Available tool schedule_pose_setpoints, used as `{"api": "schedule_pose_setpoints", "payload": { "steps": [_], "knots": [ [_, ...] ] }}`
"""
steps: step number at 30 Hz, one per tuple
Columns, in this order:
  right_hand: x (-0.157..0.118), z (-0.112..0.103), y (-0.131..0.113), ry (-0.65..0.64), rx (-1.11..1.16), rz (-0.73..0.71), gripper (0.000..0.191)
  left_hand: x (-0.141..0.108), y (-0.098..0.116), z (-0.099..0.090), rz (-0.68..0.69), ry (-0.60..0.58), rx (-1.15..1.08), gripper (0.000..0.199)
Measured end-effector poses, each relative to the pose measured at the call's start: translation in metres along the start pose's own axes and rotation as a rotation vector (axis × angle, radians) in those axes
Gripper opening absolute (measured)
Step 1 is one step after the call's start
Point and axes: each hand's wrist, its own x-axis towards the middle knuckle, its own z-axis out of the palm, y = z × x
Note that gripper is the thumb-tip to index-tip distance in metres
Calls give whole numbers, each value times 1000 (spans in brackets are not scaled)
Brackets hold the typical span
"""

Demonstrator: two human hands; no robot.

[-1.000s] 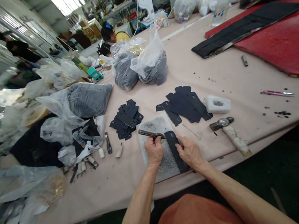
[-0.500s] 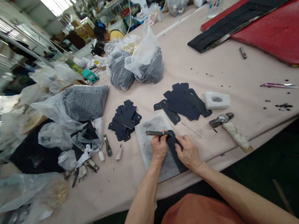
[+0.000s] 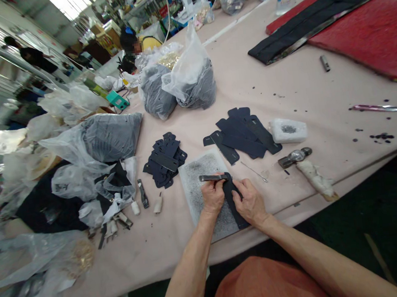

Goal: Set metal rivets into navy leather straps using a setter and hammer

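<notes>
My left hand (image 3: 213, 195) is closed round a metal punch (image 3: 210, 178), whose working end meets the top of a dark strip (image 3: 237, 213). The strip lies along the right side of a speckled white board (image 3: 195, 186). My right hand (image 3: 251, 203) grips the strip's right edge, thumb and fingers near its upper half. Beyond the board are two heaps of dark cut pieces, one on the left (image 3: 166, 159) and one on the right (image 3: 245, 134). A hammer (image 3: 296, 158) with a wrapped handle rests to the right, beside a white block (image 3: 289, 130).
Bags of dark pieces (image 3: 195, 85) stand at the back. Wrapped tools (image 3: 116, 223) and plastic bags crowd the left. A thin metal pick (image 3: 254, 171) lies near my right hand; a pink tool (image 3: 375, 108) lies far right. A person in yellow (image 3: 151, 42) sits beyond the table.
The punch and my left hand have shifted slightly right, with the punch's outer end a little lower. My right hand stays on the strip. The camera view has turned slightly.
</notes>
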Motion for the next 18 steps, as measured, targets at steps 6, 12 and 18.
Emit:
{"api": "schedule_pose_setpoints", "payload": {
  "steps": [6, 12, 18],
  "knots": [
    [0, 0, 2, -13, 11, -4, 40, -2, -4, 4, 75, -33, 258, 19],
    [-1, -5, 0, -71, 18, -3, 41, -1, -10, 8, 135, -40, 353, 21],
    [15, -58, 18, -23, -55, -67, 30, 0, -11, 8, 134, -65, 329, 22]
  ]
}}
